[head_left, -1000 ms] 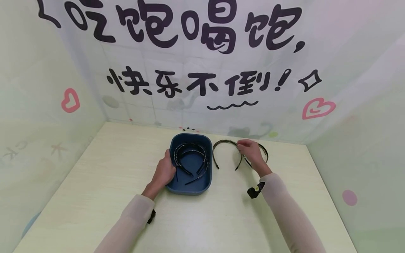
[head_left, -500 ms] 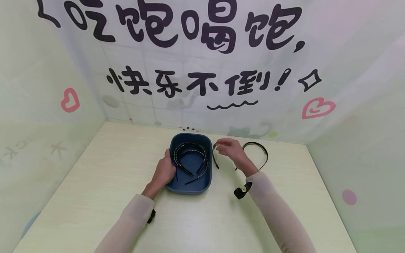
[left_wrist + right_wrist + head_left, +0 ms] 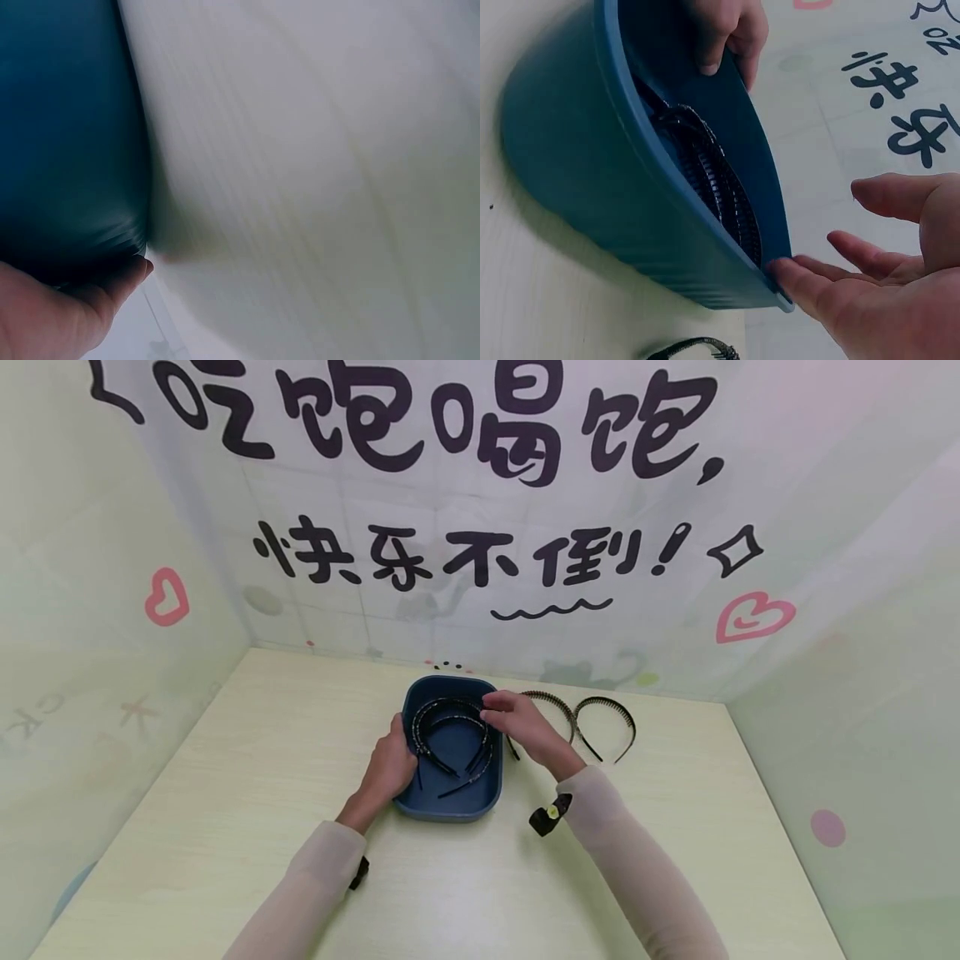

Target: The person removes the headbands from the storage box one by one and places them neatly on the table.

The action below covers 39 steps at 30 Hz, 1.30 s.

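A deep blue plastic bin (image 3: 450, 806) stands on the table with several dark toothed headbands (image 3: 450, 702) lying in it. My left hand (image 3: 390, 764) grips its left wall; in the right wrist view the left thumb (image 3: 711, 60) hooks inside the rim. My right hand (image 3: 525, 722) is at the bin's back right corner, fingers stretched and thumb apart, holding nothing. In the right wrist view one fingertip meets or overlaps the rim. Right of the bin lie two black headbands: the nearer one (image 3: 551, 697), partly covered by my right hand, and the farther one (image 3: 632, 727).
The pale wooden table (image 3: 300, 718) runs back to a printed wall sheet (image 3: 450, 635) just behind the bin. Sheets also close off the left and right sides. A dark wrist camera (image 3: 551, 814) hangs under the right sleeve.
My right hand has moved left from the farther headband, past the nearer one, to the bin's rim. Both headbands on the table and my left hand on the bin have stayed put.
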{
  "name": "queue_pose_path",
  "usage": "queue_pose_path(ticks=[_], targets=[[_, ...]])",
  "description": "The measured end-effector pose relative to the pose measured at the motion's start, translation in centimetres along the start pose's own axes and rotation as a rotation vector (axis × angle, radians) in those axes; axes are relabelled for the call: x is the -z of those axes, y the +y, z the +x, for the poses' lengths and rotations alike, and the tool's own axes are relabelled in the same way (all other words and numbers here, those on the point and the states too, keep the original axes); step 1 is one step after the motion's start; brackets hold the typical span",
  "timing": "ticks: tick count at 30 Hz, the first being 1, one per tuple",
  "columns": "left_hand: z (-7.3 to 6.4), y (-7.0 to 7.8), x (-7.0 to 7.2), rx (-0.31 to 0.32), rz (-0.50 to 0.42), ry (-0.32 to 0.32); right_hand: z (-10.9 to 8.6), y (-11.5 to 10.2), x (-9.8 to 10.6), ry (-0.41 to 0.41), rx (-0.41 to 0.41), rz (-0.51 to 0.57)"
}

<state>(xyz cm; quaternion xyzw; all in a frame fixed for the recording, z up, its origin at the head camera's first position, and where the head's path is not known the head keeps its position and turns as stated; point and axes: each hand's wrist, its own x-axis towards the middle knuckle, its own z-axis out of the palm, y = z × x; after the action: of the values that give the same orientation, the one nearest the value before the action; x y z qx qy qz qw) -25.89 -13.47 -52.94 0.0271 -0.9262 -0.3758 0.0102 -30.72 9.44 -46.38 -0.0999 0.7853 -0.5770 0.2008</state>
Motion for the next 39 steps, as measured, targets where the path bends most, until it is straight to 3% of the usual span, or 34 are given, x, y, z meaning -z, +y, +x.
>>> queue_pose_path(ticks=[11,19,27,39], targets=[[0.0,0.1,0.1,0.003,0.002,-0.005,0.4,-1.3,-2.8,0.022,-0.043,-0.174],[-0.1,0.1,0.0,0.007,0.006,-0.007,1.4,-0.7,-4.3,0.048,0.016,-0.385],[-0.1,0.3,0.2,0.031,0.021,-0.017,1.9,-0.9,-4.5,0.092,0.009,-0.364],[-0.2,0.1,0.1,0.012,0.019,0.017,1.0,-1.1,-4.4,0.158,0.112,-0.361]])
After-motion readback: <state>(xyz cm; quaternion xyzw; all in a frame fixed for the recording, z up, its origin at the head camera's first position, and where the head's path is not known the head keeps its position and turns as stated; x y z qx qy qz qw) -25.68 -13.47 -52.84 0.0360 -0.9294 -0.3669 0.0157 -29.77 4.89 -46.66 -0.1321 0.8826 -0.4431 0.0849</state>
